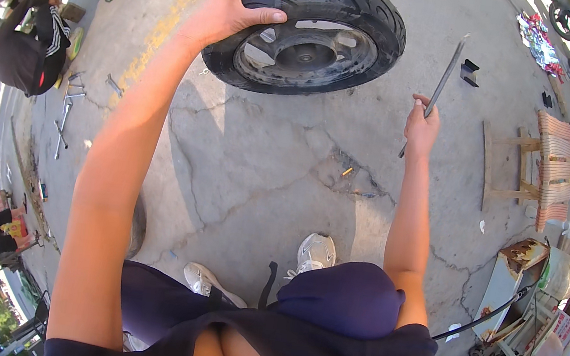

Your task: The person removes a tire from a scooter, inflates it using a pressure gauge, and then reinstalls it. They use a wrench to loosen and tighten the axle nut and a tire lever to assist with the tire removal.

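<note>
A black motorcycle wheel (380, 54), its tyre fitted around a dusty metal rim, is held tilted at the top of the head view. My left hand (228, 18) grips its upper left side, thumb on the sidewall and the other fingers mostly hidden over the tread. In my right hand (422, 128) is a long thin metal tyre lever (448, 71), its far end pointing up and away. The lever is apart from the wheel, to its right. Whether the wheel touches the ground is hard to tell.
Wrenches (62, 123) lie on the cracked concrete at left, near a crouching person (25, 46). A black bracket (469, 72) sits beyond the lever. At right stands a wooden chair with striped covering (552, 170); below it, a rusty metal box (523, 256) among scrap.
</note>
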Demonstrator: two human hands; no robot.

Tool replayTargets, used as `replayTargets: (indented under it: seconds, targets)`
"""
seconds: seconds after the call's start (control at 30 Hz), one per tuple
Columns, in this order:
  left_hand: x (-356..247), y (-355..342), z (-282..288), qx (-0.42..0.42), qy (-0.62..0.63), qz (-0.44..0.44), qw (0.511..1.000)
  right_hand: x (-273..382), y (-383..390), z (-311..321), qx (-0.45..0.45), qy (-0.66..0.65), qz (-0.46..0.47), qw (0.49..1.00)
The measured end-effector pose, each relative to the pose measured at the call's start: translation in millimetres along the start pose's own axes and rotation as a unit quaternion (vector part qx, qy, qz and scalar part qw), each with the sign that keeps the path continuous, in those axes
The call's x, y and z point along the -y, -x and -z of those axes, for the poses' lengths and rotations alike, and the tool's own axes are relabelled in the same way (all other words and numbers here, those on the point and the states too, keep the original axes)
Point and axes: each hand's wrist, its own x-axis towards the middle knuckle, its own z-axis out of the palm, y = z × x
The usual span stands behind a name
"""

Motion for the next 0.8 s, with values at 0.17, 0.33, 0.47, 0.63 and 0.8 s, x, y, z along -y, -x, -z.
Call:
replayTargets:
  seconds: [0.17,0.33,0.47,0.63,0.8]
  targets:
    - [-11.9,-4.7,-2.9,-0.013,-0.048,-0.061,0.997,-14.5,-28.3,2.1,-0.006,0.389,0.229,0.892]
    - [-25.8,10.3,-3.0,-0.010,-0.103,-0.003,0.995,-17.7,-28.8,-11.3,-0.113,-0.107,-0.015,0.988]
    - [-24.8,6.7,-10.7,-0.066,-0.136,-0.092,0.984,-74.3,-43.0,-6.1,-0.049,0.212,0.091,0.972]
    - [-40.8,20.0,-15.7,-0.101,-0.169,-0.119,0.973,-72.7,-11.7,-1.4,-0.008,0.030,-0.146,0.989]
    - [-88.4,43.8,-29.7,-0.061,-0.184,-0.067,0.979,-92.8,26.0,29.4,0.064,-0.102,-0.364,0.924]
